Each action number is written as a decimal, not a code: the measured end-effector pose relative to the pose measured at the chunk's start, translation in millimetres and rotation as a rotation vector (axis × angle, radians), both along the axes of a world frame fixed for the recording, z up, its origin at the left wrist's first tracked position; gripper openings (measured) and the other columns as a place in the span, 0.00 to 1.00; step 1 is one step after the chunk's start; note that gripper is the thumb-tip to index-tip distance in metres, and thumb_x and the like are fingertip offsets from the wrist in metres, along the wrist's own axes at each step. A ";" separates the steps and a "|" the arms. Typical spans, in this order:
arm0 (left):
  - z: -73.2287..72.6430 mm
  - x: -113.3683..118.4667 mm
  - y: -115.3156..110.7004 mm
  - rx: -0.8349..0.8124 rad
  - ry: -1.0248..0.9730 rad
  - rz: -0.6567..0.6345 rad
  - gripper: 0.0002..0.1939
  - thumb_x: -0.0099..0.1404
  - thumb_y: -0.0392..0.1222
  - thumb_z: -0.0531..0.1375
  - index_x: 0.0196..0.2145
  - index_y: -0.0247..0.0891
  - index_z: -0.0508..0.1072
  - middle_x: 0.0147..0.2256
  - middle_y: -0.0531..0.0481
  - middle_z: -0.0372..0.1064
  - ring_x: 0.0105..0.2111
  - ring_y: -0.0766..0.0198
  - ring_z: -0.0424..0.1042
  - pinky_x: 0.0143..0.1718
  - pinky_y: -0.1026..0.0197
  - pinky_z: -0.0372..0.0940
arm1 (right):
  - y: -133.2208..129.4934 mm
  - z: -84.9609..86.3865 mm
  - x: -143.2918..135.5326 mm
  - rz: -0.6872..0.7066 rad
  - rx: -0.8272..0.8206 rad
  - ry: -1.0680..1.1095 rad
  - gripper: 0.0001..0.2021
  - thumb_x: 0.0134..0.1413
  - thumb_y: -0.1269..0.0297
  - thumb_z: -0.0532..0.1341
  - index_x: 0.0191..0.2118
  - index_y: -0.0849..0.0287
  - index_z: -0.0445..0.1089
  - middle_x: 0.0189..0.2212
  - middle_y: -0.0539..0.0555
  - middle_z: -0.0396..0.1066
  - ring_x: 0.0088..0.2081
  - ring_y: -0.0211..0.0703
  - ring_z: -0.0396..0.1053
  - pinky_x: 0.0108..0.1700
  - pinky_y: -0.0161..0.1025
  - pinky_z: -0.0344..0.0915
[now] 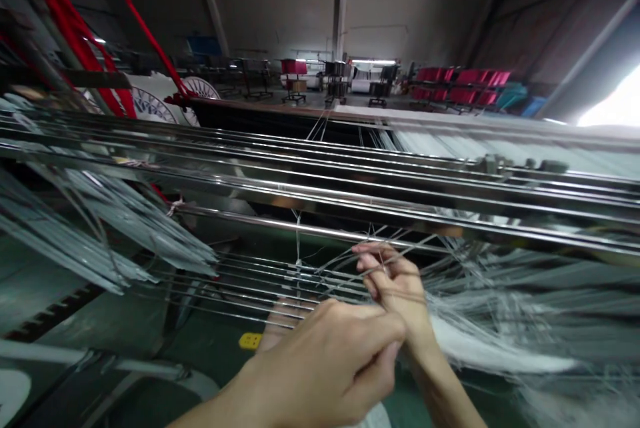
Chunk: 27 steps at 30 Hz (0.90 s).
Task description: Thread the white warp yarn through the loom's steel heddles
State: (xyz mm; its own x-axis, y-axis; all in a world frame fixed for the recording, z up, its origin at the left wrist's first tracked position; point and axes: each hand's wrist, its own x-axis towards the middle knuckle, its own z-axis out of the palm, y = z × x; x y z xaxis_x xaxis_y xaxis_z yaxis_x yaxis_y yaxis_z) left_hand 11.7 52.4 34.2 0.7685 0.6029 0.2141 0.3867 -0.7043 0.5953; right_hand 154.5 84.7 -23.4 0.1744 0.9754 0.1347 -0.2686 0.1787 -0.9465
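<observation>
My left hand (340,355) is closed in the foreground, with thumb and forefinger pressed together. Whatever it pinches, if anything, is hidden or too fine to see. Just beyond it, the fingers of my right hand (397,281) are bent around thin threads (345,258) below a shiny metal bar. Fine dark strands cross the back of that hand. To its right hangs a dense tangle of pale threads (500,301). Left of the hands, a bundle of thin wires or rods (240,285) runs across, with a skin-coloured patch (285,318) behind it that I cannot identify.
Long metal rails (300,181) span the machine in front of me. Grey flat strips (135,215) hang at the left, near red cloth (95,48). A yellow piece (250,340) lies low down. Racks with pink items (460,81) stand far back.
</observation>
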 end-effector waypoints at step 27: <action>-18.7 -2.9 6.6 -0.002 0.099 0.095 0.10 0.68 0.36 0.48 0.31 0.38 0.66 0.27 0.54 0.67 0.28 0.67 0.67 0.33 0.65 0.58 | -9.8 -1.1 8.1 -0.114 -0.036 0.101 0.09 0.47 0.63 0.67 0.37 0.58 0.73 0.25 0.49 0.68 0.17 0.26 0.52 0.17 0.27 0.46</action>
State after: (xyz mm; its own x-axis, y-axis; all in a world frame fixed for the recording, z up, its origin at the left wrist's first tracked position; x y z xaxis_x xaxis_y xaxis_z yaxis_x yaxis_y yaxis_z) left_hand 8.8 59.0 15.6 0.7253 0.6744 0.1384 0.5087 -0.6605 0.5523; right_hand 162.5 74.9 -24.5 0.2951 0.9524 0.0762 -0.3424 0.1799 -0.9222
